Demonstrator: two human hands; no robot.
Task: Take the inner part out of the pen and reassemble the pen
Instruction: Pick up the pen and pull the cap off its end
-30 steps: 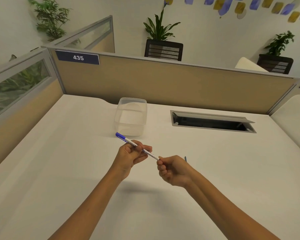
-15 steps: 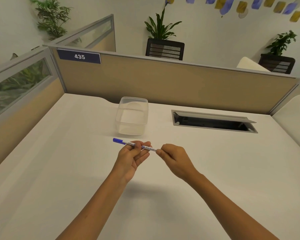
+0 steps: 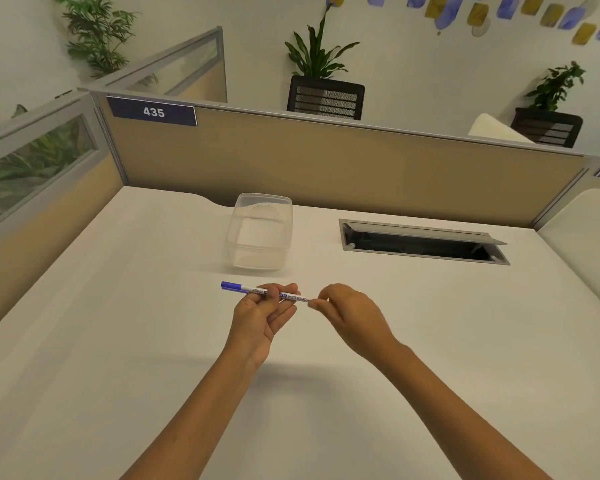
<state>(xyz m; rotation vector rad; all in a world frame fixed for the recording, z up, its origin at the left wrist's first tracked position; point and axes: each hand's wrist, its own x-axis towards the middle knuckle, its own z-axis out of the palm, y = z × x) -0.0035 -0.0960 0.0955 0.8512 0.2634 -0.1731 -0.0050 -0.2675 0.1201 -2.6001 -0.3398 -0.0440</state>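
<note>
Setting: a white desk (image 3: 430, 358) in an office cubicle, walled by tan partition panels (image 3: 326, 168) at the back and on the left.
Near desk area: bare white surface under both forearms, from the near edge up to the hands.
Left hand (image 3: 262, 315): raised above the desk, palm turned up, thumb and fingers pinched around the middle of the marker.
Right hand (image 3: 352, 315): back of the hand up, fingertips (image 3: 315, 304) closed on the right end of the marker; that end is hidden, so what exactly they pinch cannot be told.
Whiteboard marker (image 3: 267, 293): slim white barrel with a blue cap (image 3: 231, 286) at its left end, held nearly level between the two hands above the desk centre, cap end sticking out past the left hand.
Marker writing: "WHITE BOARD" reads along the barrel near the right hand; the blue printing further left is too small to read.
Plastic container (image 3: 260, 230): clear, rectangular with rounded corners, on the desk just beyond the marker, apart from both hands.
Cable hatch (image 3: 423, 242): grey-framed slot in the desk to the right of the container, its lid tilted open.
Sign (image 3: 152, 111): dark blue plate at the top left of the back panel, white numerals "435".
Open room: bare desk to the left, to the right and in front of the hands.
Beyond the panels: potted plants (image 3: 317, 51), black mesh chair backs (image 3: 326, 98), blue and yellow shapes on the wall.
</note>
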